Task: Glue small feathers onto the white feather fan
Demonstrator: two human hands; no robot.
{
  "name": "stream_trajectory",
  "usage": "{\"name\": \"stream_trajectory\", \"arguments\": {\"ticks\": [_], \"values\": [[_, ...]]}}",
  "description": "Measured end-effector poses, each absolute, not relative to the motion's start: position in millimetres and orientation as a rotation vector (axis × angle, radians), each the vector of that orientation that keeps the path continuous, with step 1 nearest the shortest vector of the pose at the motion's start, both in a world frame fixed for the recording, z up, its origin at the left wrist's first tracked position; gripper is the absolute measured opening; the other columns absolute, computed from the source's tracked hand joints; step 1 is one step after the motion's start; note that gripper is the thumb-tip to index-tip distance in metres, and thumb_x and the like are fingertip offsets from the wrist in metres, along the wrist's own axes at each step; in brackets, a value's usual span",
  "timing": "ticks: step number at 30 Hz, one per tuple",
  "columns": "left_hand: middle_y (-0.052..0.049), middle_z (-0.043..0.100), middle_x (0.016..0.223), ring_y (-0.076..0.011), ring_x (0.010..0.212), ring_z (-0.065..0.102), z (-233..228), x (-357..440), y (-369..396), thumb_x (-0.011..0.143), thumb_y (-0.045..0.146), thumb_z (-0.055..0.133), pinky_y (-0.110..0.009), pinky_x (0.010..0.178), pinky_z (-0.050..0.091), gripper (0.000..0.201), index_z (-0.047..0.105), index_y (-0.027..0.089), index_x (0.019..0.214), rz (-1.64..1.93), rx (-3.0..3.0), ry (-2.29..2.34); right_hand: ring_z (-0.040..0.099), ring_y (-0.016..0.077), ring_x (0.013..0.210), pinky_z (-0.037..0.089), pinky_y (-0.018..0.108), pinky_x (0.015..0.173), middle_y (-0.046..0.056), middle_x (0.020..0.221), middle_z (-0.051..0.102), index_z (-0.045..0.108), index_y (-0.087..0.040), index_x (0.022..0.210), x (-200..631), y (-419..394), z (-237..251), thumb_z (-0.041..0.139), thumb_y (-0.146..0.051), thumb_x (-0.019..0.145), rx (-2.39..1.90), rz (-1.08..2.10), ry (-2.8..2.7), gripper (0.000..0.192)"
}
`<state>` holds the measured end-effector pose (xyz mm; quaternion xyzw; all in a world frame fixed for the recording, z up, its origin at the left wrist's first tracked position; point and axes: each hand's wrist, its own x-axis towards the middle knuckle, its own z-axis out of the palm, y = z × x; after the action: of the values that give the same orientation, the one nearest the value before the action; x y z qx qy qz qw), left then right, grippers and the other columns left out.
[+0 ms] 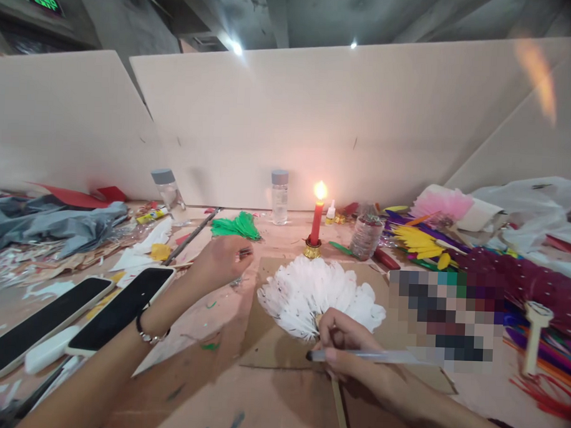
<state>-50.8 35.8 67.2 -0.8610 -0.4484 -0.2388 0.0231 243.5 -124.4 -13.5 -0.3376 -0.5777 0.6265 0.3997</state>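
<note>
at a cluttered craft table, our right hand [341,344] pinches the base of a white feather fan [320,293] lying on a cardboard sheet [266,344] and grips a slim pen [374,356]; our left hand [221,258] closes on a small dark tool [245,252]. we judge the fan light, soft and crushable, best held by its stiff wooden stick [339,406]. a lit red candle [316,220] stands just behind.
</note>
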Motion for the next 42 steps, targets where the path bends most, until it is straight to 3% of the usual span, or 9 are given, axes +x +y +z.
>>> {"name": "stream_trajectory", "arguments": {"ticks": [2, 8, 13, 18, 22, 28, 32, 42], "values": [[-0.001, 0.073, 0.078, -0.0153, 0.070, 0.059, 71.2, -35.4, 21.7, 0.090, 0.024, 0.065, -0.027, 0.070, 0.043, 0.015, 0.075, 0.018, 0.081, -0.854, -2.829, -1.326, 0.046, 0.0128, 0.057, 0.032, 0.023, 0.053, -0.005, 0.069, 0.059, 0.057, -0.024, 0.104, 243.5, -121.1, -17.6, 0.065, -0.065, 0.101, -0.856, 1.537, -1.422, 0.041], [0.002, 0.077, 0.079, -0.0111, 0.065, 0.060, 76.5, 9.7, -38.3, 0.092, 0.022, 0.070, -0.023, 0.063, 0.043, 0.011, 0.080, 0.020, 0.088, -1.124, -3.189, -1.309, 0.070, 0.0207, 0.080, 0.053, 0.032, 0.074, 0.003, 0.085, 0.075, 0.069, -0.024, 0.106, 245.0, -117.5, -6.8, 0.058, -0.069, 0.104, -1.010, 1.113, -1.316, 0.047], [-0.002, 0.083, 0.089, -0.0154, 0.078, 0.072, 65.5, 28.9, -67.4, 0.096, 0.019, 0.071, -0.026, 0.073, 0.054, 0.014, 0.084, 0.022, 0.094, -1.283, -3.284, -1.126, 0.078, 0.0269, 0.092, 0.059, 0.040, 0.088, 0.008, 0.093, 0.081, 0.070, -0.024, 0.101, 251.0, -118.5, 3.8, 0.053, -0.076, 0.102, -1.141, 1.020, -1.329, 0.055], [-0.007, 0.080, 0.091, -0.0157, 0.080, 0.074, 35.4, 33.9, -71.5, 0.100, 0.012, 0.064, -0.024, 0.073, 0.056, 0.019, 0.082, 0.016, 0.103, -1.461, -3.137, -0.713, 0.074, 0.0233, 0.074, 0.057, 0.035, 0.075, 0.002, 0.074, 0.075, 0.066, -0.024, 0.108, 252.3, -117.2, -0.6, 0.050, -0.071, 0.106, -1.175, 0.999, -1.317, 0.050], [-0.007, 0.077, 0.094, -0.0152, 0.080, 0.072, 15.7, 31.3, -73.8, 0.102, 0.008, 0.057, -0.023, 0.071, 0.057, 0.024, 0.077, 0.016, 0.112, -1.375, -3.053, -0.620, 0.071, 0.0196, 0.074, 0.053, 0.031, 0.072, -0.001, 0.077, 0.074, 0.061, -0.025, 0.100, 248.1, -117.7, -4.3, 0.068, -0.061, 0.101, -1.131, 1.010, -1.370, 0.036], [-0.008, 0.076, 0.093, -0.0153, 0.073, 0.069, 10.9, 28.0, -76.5, 0.110, 0.011, 0.045, -0.023, 0.060, 0.054, 0.027, 0.068, 0.013, 0.125, -1.256, -2.925, -0.462, 0.074, 0.0183, 0.079, 0.054, 0.028, 0.072, -0.002, 0.087, 0.079, 0.055, -0.029, 0.111, 243.9, -118.6, -17.0, 0.084, -0.047, 0.092, -1.008, 1.181, -1.250, 0.039], [-0.006, 0.074, 0.084, -0.0141, 0.063, 0.063, 14.0, 28.1, -76.0, 0.110, 0.013, 0.049, -0.023, 0.052, 0.045, 0.023, 0.069, 0.011, 0.119, -1.270, -2.886, -0.399, 0.074, 0.0202, 0.078, 0.053, 0.029, 0.069, 0.000, 0.087, 0.081, 0.054, -0.029, 0.110, 245.5, -116.7, -20.8, 0.089, -0.045, 0.088, -1.000, 1.270, -1.206, 0.044], [-0.006, 0.073, 0.090, -0.0150, 0.071, 0.063, 7.6, 28.1, -76.9, 0.104, 0.005, 0.055, -0.026, 0.060, 0.046, 0.017, 0.070, 0.013, 0.105, -1.323, -2.895, -0.457, 0.069, 0.0174, 0.072, 0.050, 0.027, 0.064, -0.002, 0.081, 0.075, 0.055, -0.027, 0.105, 240.2, -117.4, -12.9, 0.091, -0.049, 0.083, -0.986, 1.267, -1.184, 0.048]]}}
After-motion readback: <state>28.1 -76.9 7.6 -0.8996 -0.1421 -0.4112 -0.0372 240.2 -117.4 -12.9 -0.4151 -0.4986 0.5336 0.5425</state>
